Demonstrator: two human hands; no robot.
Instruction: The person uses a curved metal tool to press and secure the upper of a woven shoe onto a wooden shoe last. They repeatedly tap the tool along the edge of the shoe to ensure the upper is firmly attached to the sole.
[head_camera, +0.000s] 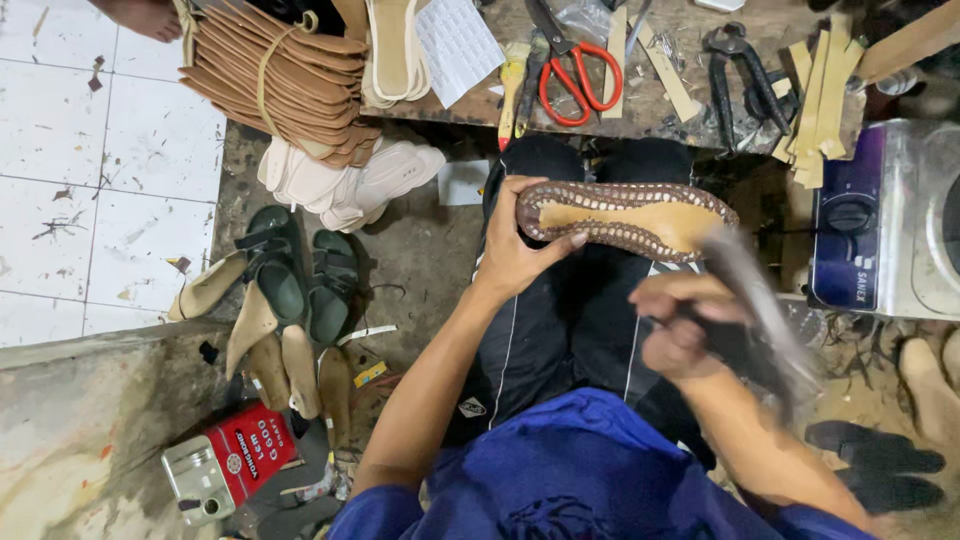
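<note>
The person sat with a brown woven shoe upper turned sole-side up, its tan insole showing (625, 218), resting over the lap above the black trousers (560, 330). The left hand (522, 250) gripped the shoe's heel end: the thumb lay pressed along the near edge of the woven rim, and the other fingers curled round the far side beneath it, so the shoe stretched away from the palm toward the right. The right hand (680, 325) was closed tightly around the handle of a blurred grey metal hammer (765, 310), whose head hung just beside the toe end of the shoe; whether it touched the shoe I could not tell. On the worn wooden bench (660, 110) beyond lay red-handled scissors (575, 75) and black pincers (735, 75). A tied bundle of tan leather soles (285, 75) sat to the left.
</note>
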